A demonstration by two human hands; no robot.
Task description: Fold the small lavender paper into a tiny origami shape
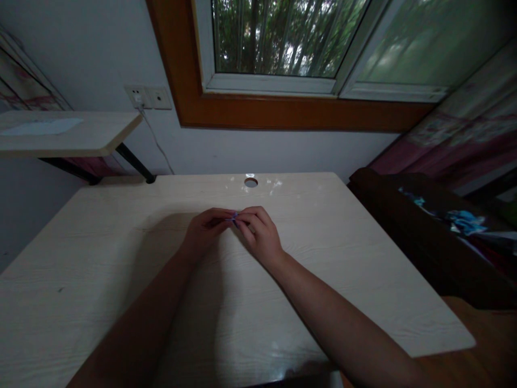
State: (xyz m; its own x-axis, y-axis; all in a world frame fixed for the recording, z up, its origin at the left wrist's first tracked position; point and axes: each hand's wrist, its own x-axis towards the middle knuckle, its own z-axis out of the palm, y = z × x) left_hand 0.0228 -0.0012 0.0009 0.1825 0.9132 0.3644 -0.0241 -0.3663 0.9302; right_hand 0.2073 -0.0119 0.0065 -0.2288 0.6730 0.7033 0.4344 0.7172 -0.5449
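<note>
Over the far middle of the pale wood-grain table (323, 226), my two hands meet at the fingertips. Between them is a small purplish-blue object (234, 217), thin and mostly covered by the fingers, so its kind cannot be made out. My left hand (205, 229) pinches its left side with thumb and fingers. From the right, my right hand (260, 231) grips it with thumb and bent fingers. Both forearms reach forward across the table.
A round cable hole (251, 182) lies near the table's back edge. At the left stands a raised shelf (92, 132) on black legs, with a paper (40, 126) on it. A cord (155, 137) hangs from the wall socket. Right of the table is a dark brown piece of furniture (388, 215).
</note>
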